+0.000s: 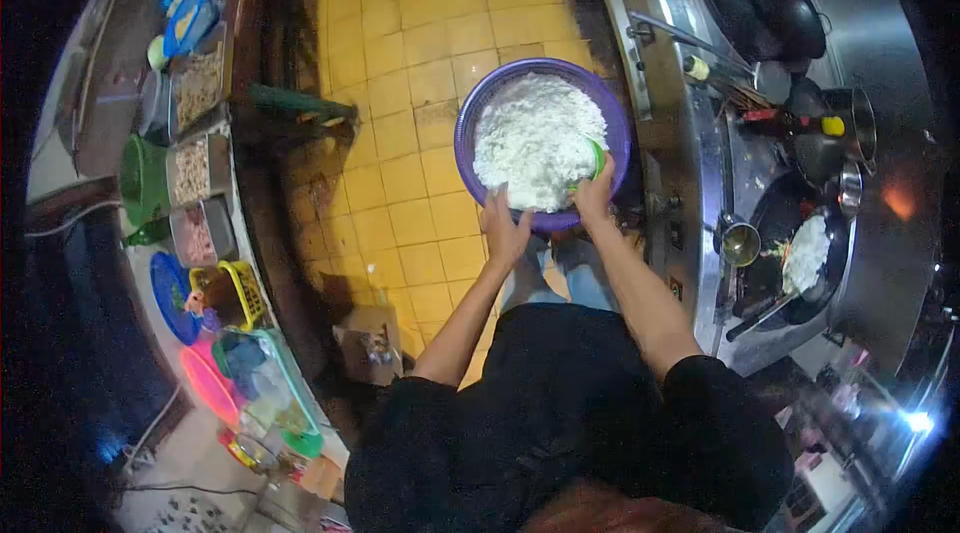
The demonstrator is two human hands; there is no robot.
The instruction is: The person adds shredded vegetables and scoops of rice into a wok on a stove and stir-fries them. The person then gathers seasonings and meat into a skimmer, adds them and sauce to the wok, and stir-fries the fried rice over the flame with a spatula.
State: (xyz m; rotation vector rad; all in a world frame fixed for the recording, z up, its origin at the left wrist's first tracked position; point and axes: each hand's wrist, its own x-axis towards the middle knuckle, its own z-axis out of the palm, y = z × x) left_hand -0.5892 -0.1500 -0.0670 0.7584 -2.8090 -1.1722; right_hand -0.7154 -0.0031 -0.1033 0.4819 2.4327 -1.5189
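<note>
White rice (538,133) is heaped in a purple basket (464,148) just above the centre of the frame, with a green scoop (600,159) at the heap's lower right. Your right hand (596,195) has its grip closed on that scoop, while your left hand (506,225) is at the basket's lower left rim, its grip impossible to tell. Yellow floor tiles (390,138) show behind, a yellow basket (246,293) sits on the left tabletop, and a dark wok (763,280) stands at the right.
</note>
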